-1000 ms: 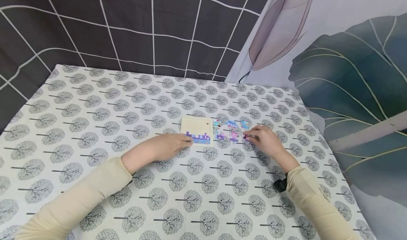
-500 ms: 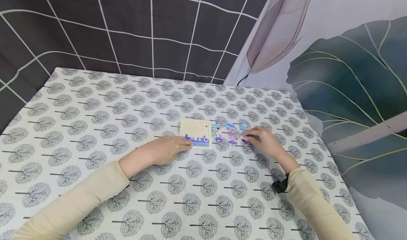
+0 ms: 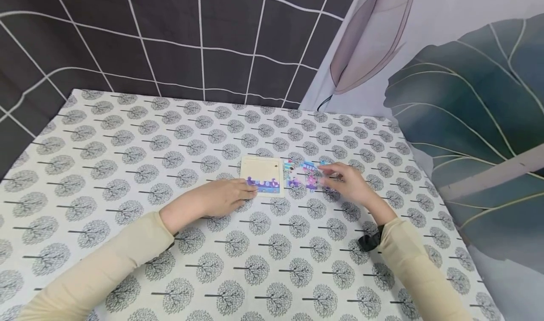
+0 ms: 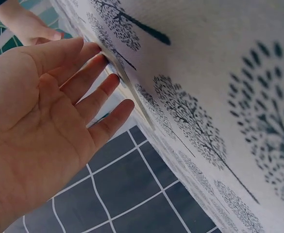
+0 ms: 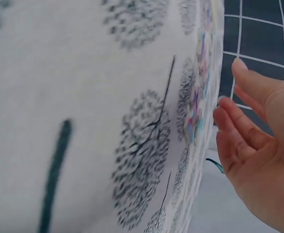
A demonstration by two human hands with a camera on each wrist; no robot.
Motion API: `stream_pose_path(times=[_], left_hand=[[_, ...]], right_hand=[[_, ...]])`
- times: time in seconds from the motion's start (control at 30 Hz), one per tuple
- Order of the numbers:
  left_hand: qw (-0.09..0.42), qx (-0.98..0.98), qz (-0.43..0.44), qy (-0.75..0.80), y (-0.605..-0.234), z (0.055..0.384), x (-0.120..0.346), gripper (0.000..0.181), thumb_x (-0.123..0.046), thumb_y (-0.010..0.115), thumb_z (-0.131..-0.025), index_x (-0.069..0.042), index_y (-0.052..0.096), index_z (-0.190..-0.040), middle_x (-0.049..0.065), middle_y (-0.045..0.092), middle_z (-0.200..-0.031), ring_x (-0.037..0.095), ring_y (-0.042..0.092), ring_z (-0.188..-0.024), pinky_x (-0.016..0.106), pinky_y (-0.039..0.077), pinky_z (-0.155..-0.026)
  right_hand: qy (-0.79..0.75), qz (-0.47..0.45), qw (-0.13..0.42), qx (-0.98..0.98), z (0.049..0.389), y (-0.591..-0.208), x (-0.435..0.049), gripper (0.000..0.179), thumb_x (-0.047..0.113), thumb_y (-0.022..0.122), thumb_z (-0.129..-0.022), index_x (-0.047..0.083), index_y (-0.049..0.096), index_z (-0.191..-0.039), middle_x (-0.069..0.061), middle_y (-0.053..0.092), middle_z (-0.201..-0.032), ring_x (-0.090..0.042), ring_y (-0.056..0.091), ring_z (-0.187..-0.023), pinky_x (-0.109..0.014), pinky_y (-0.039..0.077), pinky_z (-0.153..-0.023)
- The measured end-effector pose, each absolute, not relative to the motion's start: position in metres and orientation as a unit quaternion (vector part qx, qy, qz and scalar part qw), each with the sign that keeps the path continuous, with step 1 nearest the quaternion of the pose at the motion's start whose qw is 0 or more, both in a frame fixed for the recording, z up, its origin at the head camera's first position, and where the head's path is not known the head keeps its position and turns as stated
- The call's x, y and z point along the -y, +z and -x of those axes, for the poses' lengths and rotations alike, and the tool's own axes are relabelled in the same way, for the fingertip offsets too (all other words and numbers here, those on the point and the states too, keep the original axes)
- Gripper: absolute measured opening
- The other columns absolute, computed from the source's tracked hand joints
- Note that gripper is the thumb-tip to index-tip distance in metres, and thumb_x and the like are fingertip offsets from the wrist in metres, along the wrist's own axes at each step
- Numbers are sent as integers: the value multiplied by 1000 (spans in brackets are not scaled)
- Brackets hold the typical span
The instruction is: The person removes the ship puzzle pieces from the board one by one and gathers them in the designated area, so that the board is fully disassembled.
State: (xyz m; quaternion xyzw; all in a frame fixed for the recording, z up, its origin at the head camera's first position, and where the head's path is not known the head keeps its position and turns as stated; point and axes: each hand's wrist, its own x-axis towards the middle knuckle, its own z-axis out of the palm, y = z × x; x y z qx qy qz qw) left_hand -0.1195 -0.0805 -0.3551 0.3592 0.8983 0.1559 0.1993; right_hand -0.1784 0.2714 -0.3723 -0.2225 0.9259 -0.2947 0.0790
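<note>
A cream puzzle tray [image 3: 260, 166] lies flat on the cloth, with a joined row of purple and blue jigsaw pieces [image 3: 268, 187] along its near side. My left hand [image 3: 224, 198] rests its fingertips on the tray's left edge; its fingers are nearly straight in the left wrist view, at the tray's thin edge [image 4: 141, 110]. My right hand [image 3: 350, 184] is over the right end of the loose jigsaw pieces [image 3: 311, 181], partly hiding them. In the right wrist view, thumb and fingers of that hand [image 5: 258, 133] stand apart with nothing between them, above the pieces [image 5: 194, 119].
White cloth with a tree print [image 3: 238, 245] covers the table. Several colourful loose pieces lie right of the tray. A dark curtain with white grid lines [image 3: 170, 42] hangs behind the table, and a leaf-printed curtain [image 3: 471, 99] hangs at the right.
My right hand was down at the rightmost purple piece with its fingertips together; it has since lifted, spread its fingers and shifted slightly left and away from me. My left hand has stayed at the tray.
</note>
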Motion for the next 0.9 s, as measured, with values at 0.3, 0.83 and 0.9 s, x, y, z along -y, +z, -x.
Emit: stream_pose_path(times=[0.3,0.83,0.9], left_hand=[[205,-896,-361,158,-355,119,81,44,-21,48,-96,-10,44,-139,5,35,-148,30,29,-137,47,21,-114],[205,-897,-382,89,-352,118,80,48,-24,47,-97,-9,37,-142,8,29,-150,31,25,-139,52,24,-112],[207,-896,-381,92,-353,118,80,49,-24,48,-97,-10,38,-142,8,30,-150,30,25,-139,52,24,-112]], right_hand=[[-335,221,96,-911,184,-373,-255,41,23,68,-85,9,60,-123,-10,63,-116,-25,58,-106,-43,50,-90],[-357,261,140,-886,212,-361,-214,41,20,67,-86,6,59,-124,-14,64,-111,-26,59,-103,-42,50,-91],[-360,260,150,-883,214,-361,-209,42,22,68,-86,8,59,-124,-12,64,-113,-25,58,-104,-41,48,-93]])
